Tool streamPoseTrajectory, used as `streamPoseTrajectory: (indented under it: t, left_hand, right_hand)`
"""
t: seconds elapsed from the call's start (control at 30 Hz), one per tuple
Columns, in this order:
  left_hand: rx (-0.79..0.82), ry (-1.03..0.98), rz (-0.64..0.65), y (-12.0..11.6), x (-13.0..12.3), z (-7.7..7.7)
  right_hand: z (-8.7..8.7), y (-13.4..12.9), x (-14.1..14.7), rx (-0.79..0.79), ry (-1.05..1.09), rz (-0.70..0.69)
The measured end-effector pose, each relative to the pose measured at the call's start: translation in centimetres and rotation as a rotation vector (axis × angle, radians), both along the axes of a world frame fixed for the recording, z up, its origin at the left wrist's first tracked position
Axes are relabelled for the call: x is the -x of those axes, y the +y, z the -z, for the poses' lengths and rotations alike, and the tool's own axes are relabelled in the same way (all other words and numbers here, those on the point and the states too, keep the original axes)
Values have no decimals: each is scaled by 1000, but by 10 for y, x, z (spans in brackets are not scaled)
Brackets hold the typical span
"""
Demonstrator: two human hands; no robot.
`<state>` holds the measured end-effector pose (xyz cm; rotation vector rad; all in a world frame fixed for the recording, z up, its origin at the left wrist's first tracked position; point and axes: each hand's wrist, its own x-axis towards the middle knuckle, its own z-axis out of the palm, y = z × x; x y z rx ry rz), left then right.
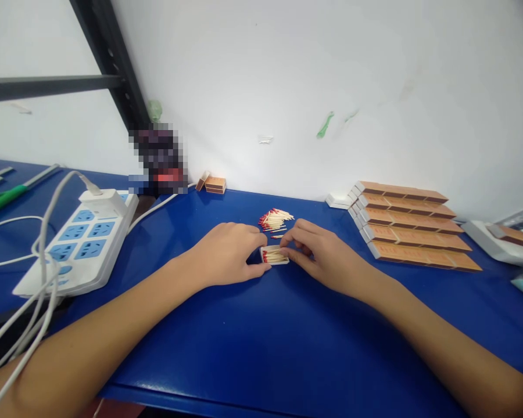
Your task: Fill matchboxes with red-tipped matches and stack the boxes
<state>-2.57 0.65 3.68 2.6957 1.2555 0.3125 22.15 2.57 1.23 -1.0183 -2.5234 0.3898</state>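
Observation:
A small white matchbox tray [281, 263] lies on the blue tabletop with red-headed matches [272, 255] inside it. My left hand [233, 252] holds the tray's left end between thumb and fingers. At the right end, the thumb and fingers of my right hand [311, 247] are pinched on the matches at the tray, their fingertips partly covering them. Just behind the tray is a loose pile of matches [276, 219], most heads pointing left. A few single matches lie between the pile and the tray.
Stacked rows of matchboxes [412, 226] stand at the right, with white trays [339, 201] beside them. Several matchboxes [215, 184] sit against the wall. On the left are a power strip [87, 244] with white cables and a black metal frame [113, 64]. A white object [490, 241] lies far right.

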Motion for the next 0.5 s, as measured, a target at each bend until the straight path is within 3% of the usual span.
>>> streamPoseTrajectory:
  t: [0.5]
  left_hand:
    - [13,-4,11,-1,-1,0]
  right_hand:
    - [1,1,5,75,80,14]
